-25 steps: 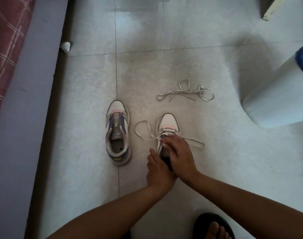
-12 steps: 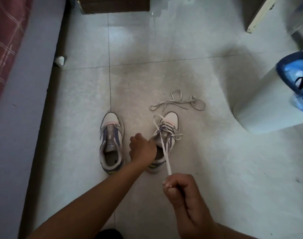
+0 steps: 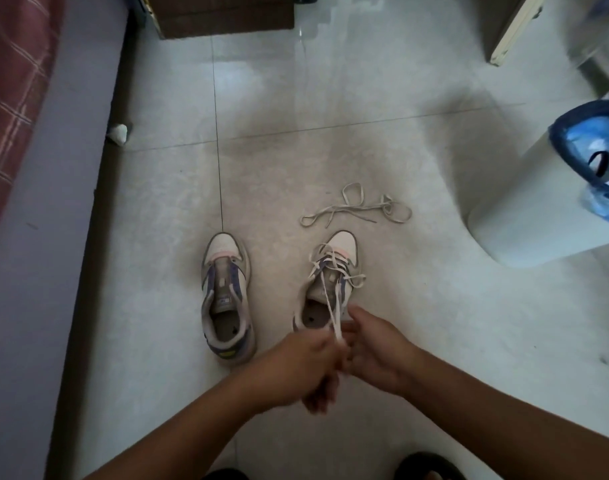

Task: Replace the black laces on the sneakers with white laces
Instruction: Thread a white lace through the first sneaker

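Over right sneaker: left hand now joins right hand; both grips pinching white lace.

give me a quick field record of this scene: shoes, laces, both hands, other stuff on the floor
left sneaker: unlaced, upright on the tiled floor
right sneaker: partly laced with a white lace
lace ends: pulled back from the right sneaker toward the hands
left hand: grips the lace ends, blurred
right hand: beside the left hand at the lace ends; grip unclear
loose lace: pale, tangled on the floor beyond the right sneaker
bin: white, blue bag liner, at right
crumpled paper: by the bed edge at left
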`<state>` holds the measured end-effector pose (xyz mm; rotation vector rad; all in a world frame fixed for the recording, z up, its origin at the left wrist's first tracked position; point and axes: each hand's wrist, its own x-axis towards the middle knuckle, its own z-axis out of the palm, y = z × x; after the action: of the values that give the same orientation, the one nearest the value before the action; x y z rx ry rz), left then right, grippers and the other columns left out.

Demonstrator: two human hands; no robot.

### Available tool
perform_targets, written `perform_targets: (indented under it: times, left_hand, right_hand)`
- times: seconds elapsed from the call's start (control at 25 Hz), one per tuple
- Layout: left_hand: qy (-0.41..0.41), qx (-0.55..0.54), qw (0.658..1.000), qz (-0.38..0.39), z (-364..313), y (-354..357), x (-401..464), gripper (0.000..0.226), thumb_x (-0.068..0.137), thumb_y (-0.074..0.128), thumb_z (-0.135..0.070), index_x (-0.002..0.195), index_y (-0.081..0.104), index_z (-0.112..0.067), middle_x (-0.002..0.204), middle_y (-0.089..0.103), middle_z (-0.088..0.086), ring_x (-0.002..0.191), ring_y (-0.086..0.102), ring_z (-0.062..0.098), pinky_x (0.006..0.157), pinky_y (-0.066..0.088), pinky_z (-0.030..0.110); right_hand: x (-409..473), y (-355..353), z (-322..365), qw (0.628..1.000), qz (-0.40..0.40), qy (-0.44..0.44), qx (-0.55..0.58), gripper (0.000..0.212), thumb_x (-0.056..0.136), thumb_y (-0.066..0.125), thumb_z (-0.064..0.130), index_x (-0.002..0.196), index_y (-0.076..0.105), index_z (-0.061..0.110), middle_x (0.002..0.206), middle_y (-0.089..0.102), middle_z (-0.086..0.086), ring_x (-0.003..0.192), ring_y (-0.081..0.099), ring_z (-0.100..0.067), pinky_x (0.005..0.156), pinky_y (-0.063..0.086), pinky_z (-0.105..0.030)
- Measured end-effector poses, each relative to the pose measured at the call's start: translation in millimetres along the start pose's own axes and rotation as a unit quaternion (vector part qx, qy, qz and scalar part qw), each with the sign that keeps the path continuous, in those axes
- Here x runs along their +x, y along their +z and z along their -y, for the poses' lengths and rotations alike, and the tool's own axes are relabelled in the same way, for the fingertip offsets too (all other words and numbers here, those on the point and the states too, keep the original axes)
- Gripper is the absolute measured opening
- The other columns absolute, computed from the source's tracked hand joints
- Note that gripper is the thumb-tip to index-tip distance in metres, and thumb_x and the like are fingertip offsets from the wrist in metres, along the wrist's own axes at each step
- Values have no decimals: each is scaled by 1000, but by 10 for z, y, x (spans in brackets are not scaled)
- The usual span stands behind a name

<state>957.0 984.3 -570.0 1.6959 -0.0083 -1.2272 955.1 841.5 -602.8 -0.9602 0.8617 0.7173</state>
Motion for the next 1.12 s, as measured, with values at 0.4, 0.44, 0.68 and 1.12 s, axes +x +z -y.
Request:
perform_targets:
  times: [0.4, 0.44, 0.68, 1.12]
  left_hand:
    - [-36, 392, 877, -274, 345, 89, 1049, 76, 96, 43, -28, 148, -8, -8, 142, 26, 13, 119, 42, 29, 88, 45, 38]
    - [-32, 380, 877, -293, 358, 99, 1135, 70, 97, 39, -28, 148, -6, -8, 139, 29, 13, 118, 42, 29, 86, 45, 38]
    - [-34, 315, 870, -377, 257, 64, 1282, 89, 87, 56, -47, 145, 7, -2, 133, 33, 14, 118, 43, 30, 88, 45, 35]
    - [1, 253, 864, -434, 216, 13, 1205, 90, 80, 64, -46, 143, 15, -4, 130, 34, 15, 117, 42, 31, 91, 44, 36]
  right_hand:
    - [4, 230, 144, 999, -11, -42, 20, 30, 103, 32, 22, 78, 46, 11, 42, 35, 4, 31, 24, -5, 31, 19, -15]
    - [-117, 245, 104, 998, -21, -65, -11, 32, 102, 33, 24, 78, 49, 11, 41, 35, 4, 31, 24, -5, 32, 19, -16]
    - [-959, 242, -434, 966, -25, -194, -167, 40, 96, 47, 20, 57, 57, 16, 37, 42, 0, 30, 33, -7, 37, 28, -15]
    - [-895, 46, -477, 895, 41, -207, -393, 35, 93, 53, 23, 60, 57, 30, 51, 57, 7, 57, 56, 3, 60, 36, -8]
